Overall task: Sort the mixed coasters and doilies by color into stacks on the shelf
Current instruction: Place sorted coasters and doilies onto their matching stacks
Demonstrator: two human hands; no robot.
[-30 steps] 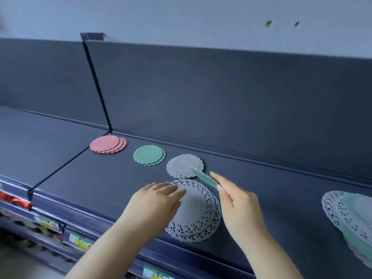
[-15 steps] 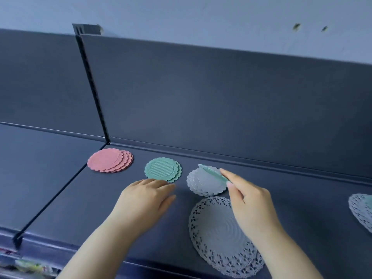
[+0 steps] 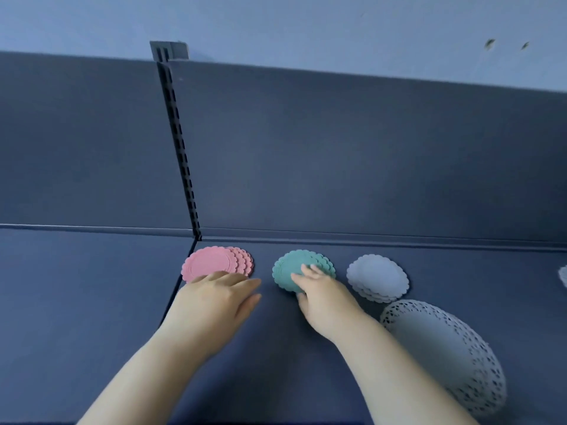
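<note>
Three small stacks of scalloped coasters lie in a row near the back of the dark shelf [image 3: 276,348]: pink [image 3: 214,263], green [image 3: 291,268] and grey-white [image 3: 377,276]. My right hand [image 3: 322,297] rests on the near right part of the green stack, fingers spread over the top coaster, thumb at its front edge. My left hand [image 3: 217,299] lies flat on the shelf, palm down, its fingertips just covering the pink stack's near edge. A large white lace doily stack [image 3: 445,348] lies to the right of my right forearm.
A slotted upright post [image 3: 181,154] splits the back panel behind the pink stack, with a seam in the shelf below it. The edge of another white doily [image 3: 563,276] shows at the far right. Bare shelf stretches to the left.
My right hand carried the green coaster left from above the grey-white stack and set it on the green stack. My left hand slid left toward the pink stack. The view shifted left and closer.
</note>
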